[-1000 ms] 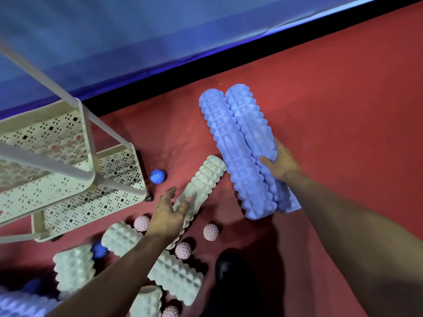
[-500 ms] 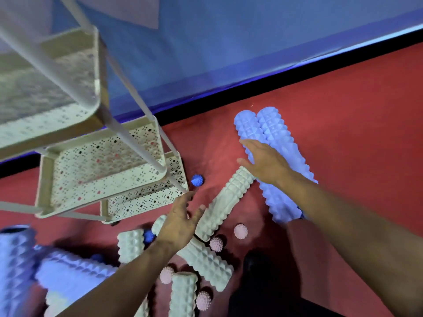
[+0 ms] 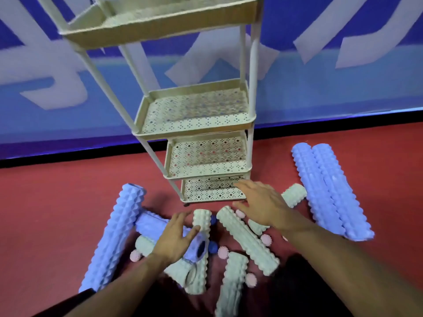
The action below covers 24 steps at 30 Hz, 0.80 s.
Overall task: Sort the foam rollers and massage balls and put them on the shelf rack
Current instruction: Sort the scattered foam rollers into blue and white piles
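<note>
A person's left hand [image 3: 175,236] rests with fingers spread on a short blue ridged foam roller [image 3: 160,227] lying among cream knobbly foam rollers [image 3: 247,239] and pink spiky massage balls [image 3: 223,252] on the red floor [image 3: 45,202]. The right hand [image 3: 261,204] hovers with relaxed fingers, holding nothing, before the empty cream perforated shelf rack [image 3: 194,110]. Judged best: wrap the fingers fully round the roller's middle before lifting.

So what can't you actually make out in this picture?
- Top shelf of the rack, head view: seen from below, its contents hidden.
- Blue ball, head view: mostly behind a white roller.
- White roller at the bottom edge: blurred, end cut off.
- Left hand, head view: motion blur hides whether it touches the purple roller.
</note>
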Each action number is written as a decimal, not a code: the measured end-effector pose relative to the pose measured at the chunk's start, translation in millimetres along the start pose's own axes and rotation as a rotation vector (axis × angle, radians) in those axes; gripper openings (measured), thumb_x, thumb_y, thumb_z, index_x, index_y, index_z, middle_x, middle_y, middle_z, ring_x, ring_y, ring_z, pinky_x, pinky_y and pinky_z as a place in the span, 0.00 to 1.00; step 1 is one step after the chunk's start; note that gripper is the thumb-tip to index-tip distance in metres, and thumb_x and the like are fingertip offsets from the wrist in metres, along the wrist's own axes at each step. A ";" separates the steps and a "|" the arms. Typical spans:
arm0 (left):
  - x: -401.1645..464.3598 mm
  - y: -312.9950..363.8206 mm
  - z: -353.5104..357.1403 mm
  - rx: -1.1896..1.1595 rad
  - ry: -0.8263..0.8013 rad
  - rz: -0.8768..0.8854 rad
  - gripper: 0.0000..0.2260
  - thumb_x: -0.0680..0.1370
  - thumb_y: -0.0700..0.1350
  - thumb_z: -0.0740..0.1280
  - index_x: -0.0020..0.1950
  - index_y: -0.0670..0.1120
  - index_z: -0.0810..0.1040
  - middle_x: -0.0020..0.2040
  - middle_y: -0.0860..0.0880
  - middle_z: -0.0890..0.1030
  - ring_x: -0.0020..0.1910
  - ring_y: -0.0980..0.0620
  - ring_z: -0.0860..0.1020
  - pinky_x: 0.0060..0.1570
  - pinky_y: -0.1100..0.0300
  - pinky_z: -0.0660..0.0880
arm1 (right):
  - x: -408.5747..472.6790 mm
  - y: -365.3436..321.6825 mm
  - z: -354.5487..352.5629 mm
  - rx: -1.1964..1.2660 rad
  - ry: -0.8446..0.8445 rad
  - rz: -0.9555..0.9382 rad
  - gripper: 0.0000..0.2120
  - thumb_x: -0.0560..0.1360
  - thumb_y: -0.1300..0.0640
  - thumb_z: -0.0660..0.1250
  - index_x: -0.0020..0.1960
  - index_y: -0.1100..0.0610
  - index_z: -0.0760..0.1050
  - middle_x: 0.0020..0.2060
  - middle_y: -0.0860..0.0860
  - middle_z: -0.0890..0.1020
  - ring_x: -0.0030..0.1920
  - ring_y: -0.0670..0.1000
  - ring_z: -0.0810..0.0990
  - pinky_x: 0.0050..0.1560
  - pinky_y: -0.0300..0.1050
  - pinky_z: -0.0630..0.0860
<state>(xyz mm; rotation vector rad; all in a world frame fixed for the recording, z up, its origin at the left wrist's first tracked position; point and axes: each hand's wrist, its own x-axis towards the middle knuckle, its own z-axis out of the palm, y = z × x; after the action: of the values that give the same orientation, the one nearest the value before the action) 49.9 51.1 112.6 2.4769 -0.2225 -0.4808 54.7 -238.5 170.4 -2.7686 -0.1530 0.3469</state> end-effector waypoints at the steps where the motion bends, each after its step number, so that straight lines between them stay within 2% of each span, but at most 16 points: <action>1: -5.5 -10.2 -7.4 -0.011 0.003 -0.019 0.26 0.79 0.59 0.67 0.73 0.48 0.70 0.65 0.54 0.73 0.66 0.53 0.72 0.67 0.60 0.65 | -0.9 -16.4 -1.6 0.008 -0.007 -0.002 0.31 0.81 0.38 0.59 0.80 0.45 0.56 0.79 0.45 0.62 0.76 0.52 0.64 0.74 0.51 0.61; 3: -17.6 -32.2 -23.5 -0.019 0.031 -0.050 0.31 0.76 0.65 0.64 0.73 0.49 0.69 0.68 0.52 0.73 0.68 0.52 0.71 0.67 0.60 0.64 | -3.5 -54.1 -1.9 0.038 -0.009 -0.024 0.32 0.80 0.36 0.59 0.80 0.44 0.57 0.78 0.44 0.62 0.76 0.52 0.65 0.74 0.52 0.62; 4: -21.7 -43.1 -30.1 -0.025 0.041 -0.077 0.32 0.77 0.65 0.64 0.74 0.48 0.68 0.70 0.51 0.72 0.70 0.51 0.70 0.68 0.59 0.64 | -6.1 -72.2 -0.4 0.055 -0.011 -0.037 0.32 0.80 0.36 0.59 0.80 0.44 0.57 0.78 0.44 0.62 0.75 0.52 0.66 0.74 0.52 0.64; 8: -28.0 -93.7 -54.8 -0.031 0.087 -0.160 0.30 0.80 0.56 0.67 0.78 0.45 0.65 0.76 0.48 0.68 0.75 0.48 0.67 0.73 0.54 0.63 | -8.4 -126.1 17.0 0.048 -0.061 -0.119 0.33 0.80 0.35 0.59 0.81 0.43 0.54 0.80 0.44 0.60 0.77 0.53 0.63 0.76 0.52 0.61; 11: -24.0 -132.7 -72.2 -0.071 0.157 -0.248 0.33 0.78 0.58 0.69 0.77 0.43 0.65 0.73 0.43 0.70 0.72 0.43 0.70 0.70 0.50 0.66 | 10.8 -148.2 25.2 -0.053 -0.114 -0.190 0.34 0.80 0.35 0.58 0.81 0.43 0.52 0.81 0.45 0.57 0.78 0.52 0.60 0.76 0.51 0.58; 14: -15.8 -168.1 -87.9 -0.073 0.215 -0.342 0.34 0.78 0.53 0.72 0.78 0.41 0.64 0.73 0.40 0.69 0.73 0.41 0.68 0.70 0.50 0.65 | 36.9 -159.4 30.1 -0.136 -0.114 -0.244 0.34 0.80 0.35 0.57 0.81 0.43 0.52 0.81 0.45 0.57 0.78 0.52 0.60 0.76 0.51 0.57; 16: -6.5 -189.7 -98.1 -0.051 0.224 -0.395 0.35 0.76 0.54 0.73 0.78 0.41 0.64 0.73 0.39 0.69 0.72 0.38 0.68 0.69 0.47 0.66 | 51.5 -163.1 33.3 -0.164 -0.125 -0.264 0.34 0.80 0.35 0.57 0.81 0.44 0.52 0.80 0.45 0.58 0.78 0.51 0.60 0.76 0.50 0.57; 20: 13.3 -228.0 -107.6 -0.064 0.227 -0.451 0.32 0.75 0.50 0.75 0.73 0.38 0.68 0.68 0.37 0.72 0.68 0.36 0.70 0.64 0.44 0.68 | 77.4 -169.2 38.4 -0.160 -0.153 -0.256 0.34 0.80 0.35 0.58 0.81 0.43 0.51 0.80 0.43 0.58 0.78 0.50 0.59 0.76 0.48 0.55; 22: 22.9 -246.9 -107.4 -0.146 0.222 -0.503 0.38 0.72 0.55 0.77 0.74 0.38 0.66 0.68 0.38 0.73 0.67 0.38 0.72 0.64 0.43 0.70 | 86.8 -171.8 40.7 -0.137 -0.159 -0.245 0.34 0.80 0.36 0.59 0.81 0.42 0.52 0.80 0.43 0.58 0.78 0.49 0.59 0.76 0.47 0.55; 24: 40.5 -297.3 -89.4 -0.208 0.232 -0.534 0.44 0.65 0.67 0.76 0.71 0.44 0.68 0.65 0.45 0.76 0.62 0.42 0.77 0.61 0.42 0.75 | 95.5 -173.4 45.1 -0.129 -0.159 -0.247 0.34 0.79 0.35 0.59 0.81 0.42 0.53 0.80 0.44 0.59 0.78 0.49 0.61 0.76 0.48 0.55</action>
<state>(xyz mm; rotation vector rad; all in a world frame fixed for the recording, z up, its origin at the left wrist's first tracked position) 136.0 327.4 -6.8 2.3413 0.5662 -0.3989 124.2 -47.8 169.1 -2.8022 -0.5701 0.5062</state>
